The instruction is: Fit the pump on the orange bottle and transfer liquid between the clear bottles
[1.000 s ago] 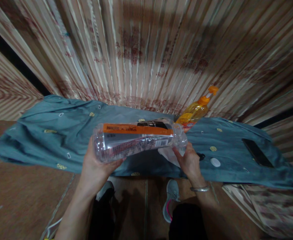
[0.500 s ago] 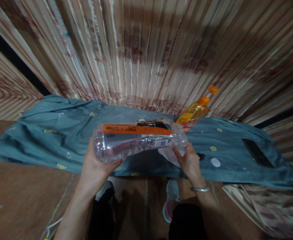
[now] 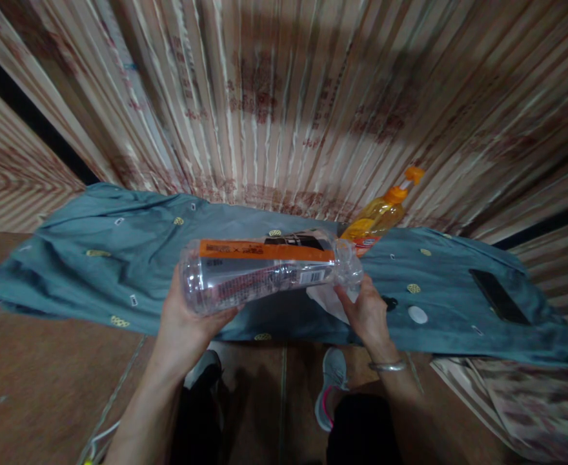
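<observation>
A clear plastic bottle (image 3: 264,271) with an orange, black and silver label lies sideways in the air between my hands, above the cloth. My left hand (image 3: 190,316) is wrapped round its base at the left end. At the right end, my right hand (image 3: 367,310) grips the neck; the thumb and fingers show in part. Just beyond the neck stands a pump bottle (image 3: 374,216) of yellow liquid with an orange pump head. Below the neck, partly behind my right hand, is something white and thin (image 3: 330,302), whose kind I cannot make out.
A teal cloth (image 3: 143,258) with small yellow prints covers the low surface. To the right lie a white round disc (image 3: 417,314), a small black object (image 3: 389,303) and a dark phone (image 3: 499,297). A pleated striped curtain (image 3: 284,129) hangs behind; tiled floor (image 3: 61,368) lies in front.
</observation>
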A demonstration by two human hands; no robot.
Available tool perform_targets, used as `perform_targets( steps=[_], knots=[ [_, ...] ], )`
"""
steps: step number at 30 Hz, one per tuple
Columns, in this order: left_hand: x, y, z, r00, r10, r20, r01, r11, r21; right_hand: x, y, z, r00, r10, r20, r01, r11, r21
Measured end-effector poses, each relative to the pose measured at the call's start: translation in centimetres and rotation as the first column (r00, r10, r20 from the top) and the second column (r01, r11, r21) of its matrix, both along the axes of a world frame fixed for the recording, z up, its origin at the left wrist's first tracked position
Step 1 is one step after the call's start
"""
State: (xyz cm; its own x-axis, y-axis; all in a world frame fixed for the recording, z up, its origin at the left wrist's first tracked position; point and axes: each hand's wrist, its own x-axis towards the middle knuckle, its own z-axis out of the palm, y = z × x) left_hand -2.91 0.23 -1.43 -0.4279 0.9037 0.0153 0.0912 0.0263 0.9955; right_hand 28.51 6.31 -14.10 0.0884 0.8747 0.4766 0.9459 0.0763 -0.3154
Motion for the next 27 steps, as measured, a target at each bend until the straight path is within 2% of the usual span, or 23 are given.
perform_targets(
  steps=[27],
  knots=[
    [-0.09,0.00,-0.16,1.000,-0.013,-0.022,0.012,1.000,-0.016,-0.04,-0.01,0.26,1.000,0.018,0.005,-0.018,1.000,0.011]
  ],
)
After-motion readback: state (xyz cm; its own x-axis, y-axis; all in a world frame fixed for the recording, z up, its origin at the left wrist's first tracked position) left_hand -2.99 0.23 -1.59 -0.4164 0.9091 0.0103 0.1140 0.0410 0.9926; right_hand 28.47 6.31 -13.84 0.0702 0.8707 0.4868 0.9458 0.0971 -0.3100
